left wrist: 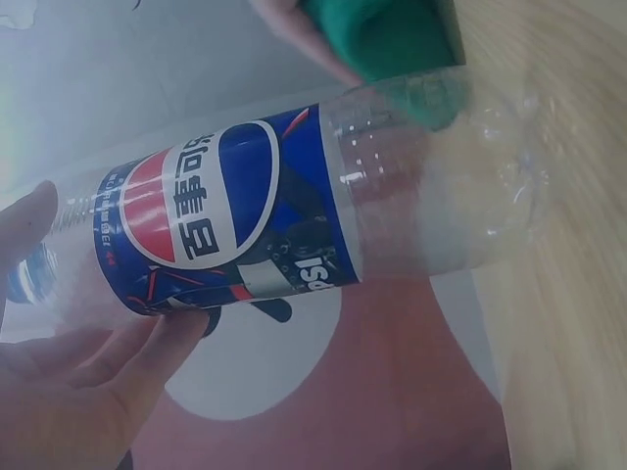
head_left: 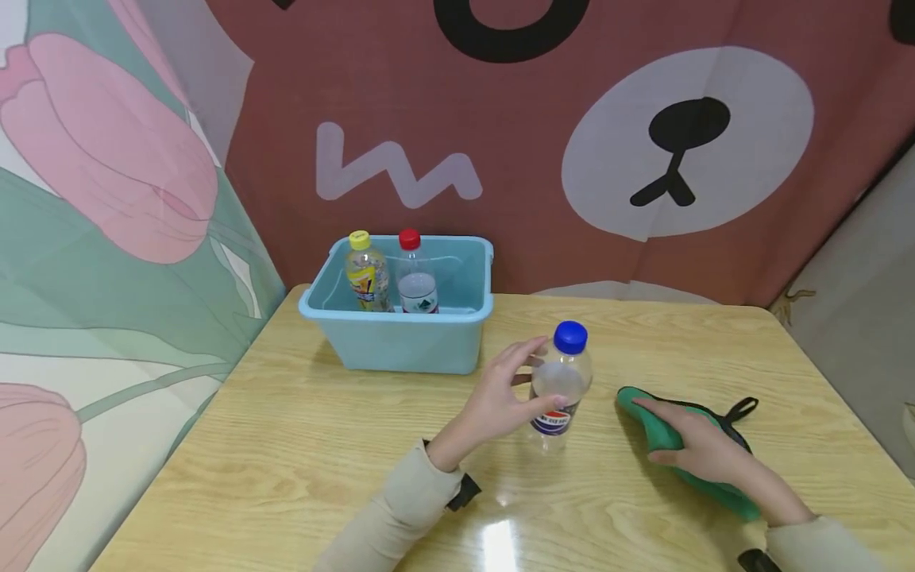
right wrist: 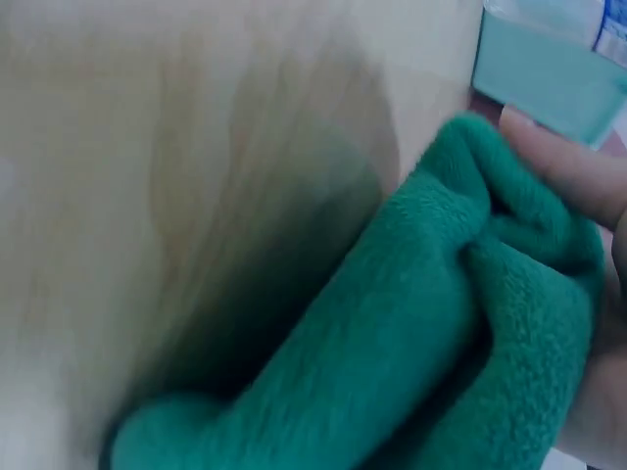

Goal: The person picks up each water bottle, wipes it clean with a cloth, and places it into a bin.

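Note:
A clear plastic Pepsi bottle [head_left: 565, 380] with a blue cap stands nearly upright over the middle of the table. My left hand [head_left: 495, 403] grips it from the left, thumb on the near side and fingers behind. The left wrist view shows the blue, red and white label on the bottle [left wrist: 230, 211], its base close to the wood. To the right, my right hand [head_left: 704, 451] holds a green towel [head_left: 661, 433] with dark edging and a hanging loop. Up close, the towel [right wrist: 392, 323] looks fluffy and bunched, with a finger pressing its upper fold.
A light blue plastic bin [head_left: 407, 345] sits at the back left of the wooden table [head_left: 286, 461]. Inside it are a yellow-capped bottle [head_left: 368, 278] and a red-capped bottle [head_left: 418, 282]. A curtain with a bear print [head_left: 522, 143] hangs behind the table.

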`<state>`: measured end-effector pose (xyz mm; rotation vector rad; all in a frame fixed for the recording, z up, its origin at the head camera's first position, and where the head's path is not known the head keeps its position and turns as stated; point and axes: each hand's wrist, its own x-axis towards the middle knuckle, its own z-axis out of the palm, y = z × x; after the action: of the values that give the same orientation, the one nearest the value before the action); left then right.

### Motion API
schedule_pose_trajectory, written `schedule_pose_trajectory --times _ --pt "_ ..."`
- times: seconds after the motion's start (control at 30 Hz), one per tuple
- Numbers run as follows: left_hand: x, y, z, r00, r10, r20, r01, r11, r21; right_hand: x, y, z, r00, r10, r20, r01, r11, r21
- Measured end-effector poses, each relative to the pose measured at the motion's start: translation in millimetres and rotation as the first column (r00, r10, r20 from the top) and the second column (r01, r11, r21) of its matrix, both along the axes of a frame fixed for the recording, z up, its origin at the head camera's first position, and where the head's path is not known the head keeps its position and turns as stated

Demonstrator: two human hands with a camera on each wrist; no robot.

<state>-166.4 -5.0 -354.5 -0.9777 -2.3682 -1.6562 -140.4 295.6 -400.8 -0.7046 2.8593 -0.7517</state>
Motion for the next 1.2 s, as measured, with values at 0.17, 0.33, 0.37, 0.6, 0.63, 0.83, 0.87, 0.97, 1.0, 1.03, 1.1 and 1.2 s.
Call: schedule_pose_trajectory --times 0.17,0.33,0.37,0.6,0.63,0.83,0.87,0.97,1.0,1.03,1.1,1.2 --pt "2.6 -10 2.0 1.0 0.004 -0.013 -0.004 1.0 0.002 4.2 -12 -8.4 0.985 0.021 0.169 -0.034 0.997 0.071" --pt "4.1 -24 5.1 1.0 0.012 -0.011 -0.012 1.0 0.01 13.0 -23 -19.5 0.973 -0.061 0.221 0.008 0.973 0.23" --pt "4.0 -26 5.5 1.0 0.013 -0.013 -0.013 1.0 0.013 14.4 -24 -21.5 0.973 -0.079 0.219 0.023 0.968 0.249" --pt "3.0 -44 6.0 0.999 0.031 -0.041 -0.03 0.999 0.018 18.5 -33 -26.4 0.978 -0.134 0.159 0.089 0.961 0.261" --pt "3.1 -47 5.6 0.999 0.036 -0.04 -0.036 0.999 0.018 18.1 -34 -25.6 0.98 -0.139 0.144 0.099 0.963 0.252" --pt "3.5 -63 3.3 0.997 0.062 -0.039 -0.061 0.998 0.021 8.6 -46 -9.4 0.993 -0.108 0.056 0.101 0.988 0.113" --pt "3.7 -65 3.6 0.997 0.064 -0.042 -0.063 0.998 0.024 5.8 -49 -5.1 0.995 -0.092 0.048 0.089 0.993 0.077" --pt "3.5 -72 4.1 0.995 0.074 -0.062 -0.071 0.997 0.039 -4.5 -60 7.5 0.997 -0.06 0.054 0.062 0.997 -0.036" --pt "3.4 -75 4.6 0.994 0.077 -0.072 -0.074 0.996 0.043 -8.4 -65 11.5 0.996 -0.053 0.075 0.059 0.995 -0.079" --pt "3.4 -77 5.5 0.993 0.082 -0.082 -0.078 0.996 0.046 -12.4 -69 15.1 0.993 -0.052 0.102 0.064 0.99 -0.122" --pt "2.9 -82 7.2 0.99 0.09 -0.107 -0.084 0.995 0.053 -20.4 -78 21.7 0.984 -0.047 0.172 0.083 0.974 -0.209" --pt "2.1 -91 9.5 0.985 0.104 -0.138 -0.098 0.994 0.051 -33.0 -91 30.1 0.958 -0.035 0.285 0.131 0.937 -0.324"
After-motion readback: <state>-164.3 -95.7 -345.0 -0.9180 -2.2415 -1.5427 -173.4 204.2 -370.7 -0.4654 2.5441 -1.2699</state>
